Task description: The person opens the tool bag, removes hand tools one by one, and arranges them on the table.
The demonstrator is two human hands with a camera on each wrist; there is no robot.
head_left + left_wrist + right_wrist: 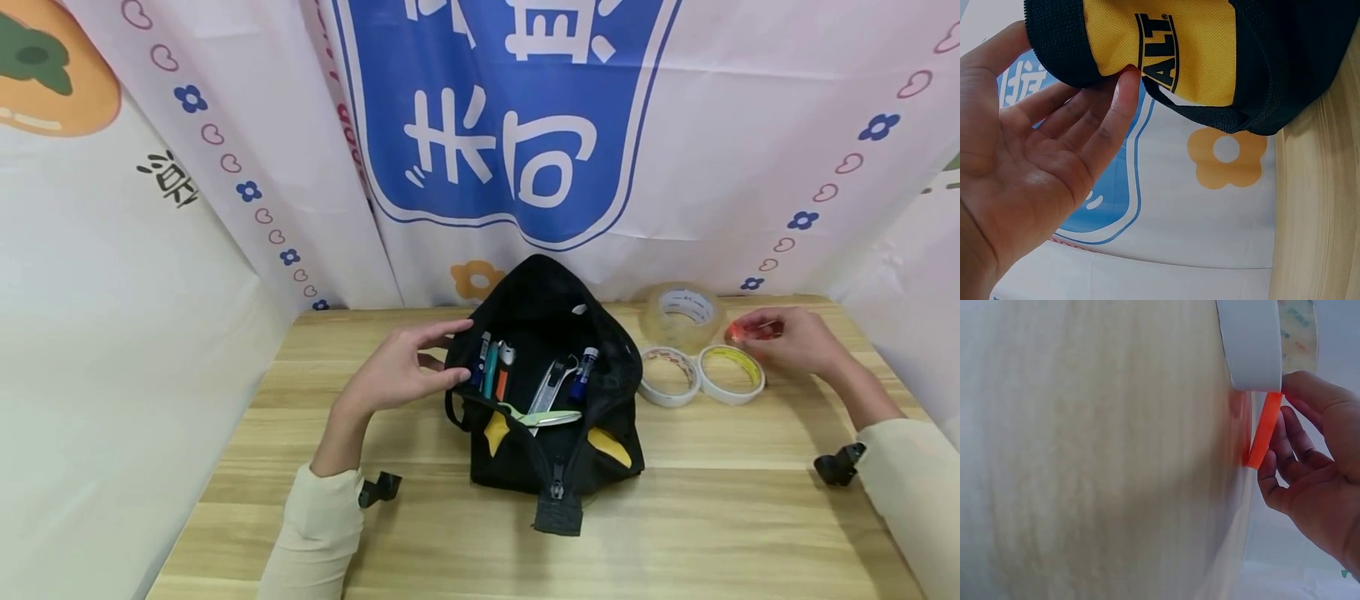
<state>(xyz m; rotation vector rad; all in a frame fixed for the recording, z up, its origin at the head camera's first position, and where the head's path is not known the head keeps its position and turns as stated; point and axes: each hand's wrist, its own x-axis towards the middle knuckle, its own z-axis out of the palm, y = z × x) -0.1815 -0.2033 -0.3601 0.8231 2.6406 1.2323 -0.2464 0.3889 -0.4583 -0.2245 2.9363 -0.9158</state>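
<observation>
In the middle of the table stands a black tool bag (551, 479) with yellow panels, its zip top wide apart. My left hand (405, 367) holds the bag's left rim, with fingers against the yellow outer side in the left wrist view. Inside lie a box cutter (547, 390), a light green tool (551, 418), blue tubes (584, 373) and several pens. At the right, my right hand (798, 337) pinches a thin orange-red tape roll (1265, 431), seen nearly edge-on. It is tilted, right beside a white roll (1254, 350).
A wide clear tape roll (682, 315) sits at the back, with two narrow white rolls (667, 398) (729, 395) side by side in front of it. The wooden table (712, 525) meets a printed cloth (720, 167) at its back edge. Small black cameras (838, 465) are strapped at both wrists.
</observation>
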